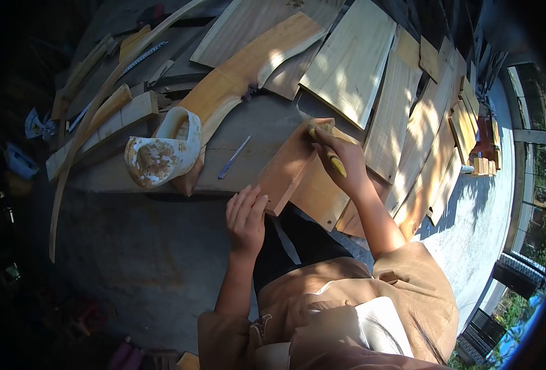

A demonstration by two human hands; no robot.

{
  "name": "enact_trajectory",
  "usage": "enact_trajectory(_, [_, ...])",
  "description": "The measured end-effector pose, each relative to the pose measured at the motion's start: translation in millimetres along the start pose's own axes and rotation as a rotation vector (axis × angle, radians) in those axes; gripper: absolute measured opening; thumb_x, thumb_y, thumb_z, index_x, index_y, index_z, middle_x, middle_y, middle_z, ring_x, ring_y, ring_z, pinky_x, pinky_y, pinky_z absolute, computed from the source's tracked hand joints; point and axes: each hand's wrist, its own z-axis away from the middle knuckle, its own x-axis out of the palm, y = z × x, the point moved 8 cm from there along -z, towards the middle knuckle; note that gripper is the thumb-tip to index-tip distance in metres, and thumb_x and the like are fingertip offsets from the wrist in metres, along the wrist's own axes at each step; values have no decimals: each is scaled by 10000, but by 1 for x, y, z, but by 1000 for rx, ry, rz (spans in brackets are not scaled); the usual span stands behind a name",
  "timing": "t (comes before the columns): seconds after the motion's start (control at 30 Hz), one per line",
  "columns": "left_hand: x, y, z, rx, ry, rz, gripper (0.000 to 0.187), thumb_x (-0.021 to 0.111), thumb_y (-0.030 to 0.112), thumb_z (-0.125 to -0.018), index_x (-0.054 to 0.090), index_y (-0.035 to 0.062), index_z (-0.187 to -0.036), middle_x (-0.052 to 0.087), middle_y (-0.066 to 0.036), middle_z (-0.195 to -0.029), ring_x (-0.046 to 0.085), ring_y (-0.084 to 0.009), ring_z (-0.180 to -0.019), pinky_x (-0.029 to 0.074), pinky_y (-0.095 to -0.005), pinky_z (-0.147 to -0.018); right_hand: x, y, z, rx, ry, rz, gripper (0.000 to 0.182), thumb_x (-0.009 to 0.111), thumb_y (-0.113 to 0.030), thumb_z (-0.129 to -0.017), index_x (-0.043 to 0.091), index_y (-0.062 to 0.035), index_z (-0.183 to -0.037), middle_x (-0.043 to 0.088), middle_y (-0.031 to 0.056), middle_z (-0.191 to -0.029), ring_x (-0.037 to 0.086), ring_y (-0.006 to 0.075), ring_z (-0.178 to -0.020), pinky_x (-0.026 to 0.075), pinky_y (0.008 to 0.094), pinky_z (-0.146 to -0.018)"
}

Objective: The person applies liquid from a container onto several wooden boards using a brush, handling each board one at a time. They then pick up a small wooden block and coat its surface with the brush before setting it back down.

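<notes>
At frame centre, a small wooden board (291, 166) lies on the worktop (248, 123). Left hand (246, 217) steadies its near edge, fingers extended flat, gripping nothing. Right hand (341, 161) closes fingers around one yellow-handled tool (330, 154). Advisable: firm hold-down, short controlled strokes. Count: one board worked, one blue pen (233, 158), one white jug (162, 151).

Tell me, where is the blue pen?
In the head view, the blue pen lies on the bench, just left of the board the left hand steadies, and right of the white scoop.
</notes>
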Motion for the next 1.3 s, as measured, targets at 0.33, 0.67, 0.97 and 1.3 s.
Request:
enact_trajectory(0.33, [1,-12,8,-89,5,17,235,555,32,-761,529,75,-991,581,-80,-1041,549,-253,-993,351,-431,-860,-25,-63,30,146,-224,-650,304,584,-55,-785,547,43,-1070,630,141,-897,586,138,-811,449,238,-736])
enact_trajectory(0.67, [-1,-11,3,-143,-34,38,221,561,36,-758,544,70,-976,587,-78,-1038,553,-254,-992,324,-447,-891,0,-15,33,304,-270,-1091,325,616,-116,-775,565,0,-1074,607,77,-965,563,140,-882,439,254,-796])
enact_trajectory(0.97, [4,-26,17,-159,-62,20,265,574,-3,-735,538,86,-982,584,-69,-1041,545,-245,-1008,279,-497,-935,-13,111,-29,265,144,-513,327,587,-160,-809,545,-33,-1108,626,95,-903,600,157,-805,481,271,-670])
enact_trajectory(1.3, [-1,-8,0,-41,-71,-28,217,583,30,-735,565,103,-938,588,-70,-1022,546,-248,-1001,287,-509,-922,16,-10,0,-250,-207,243,428,576,-86,-732,510,-127,-1153,556,113,-1102,594,300,-832,492,303,-683])
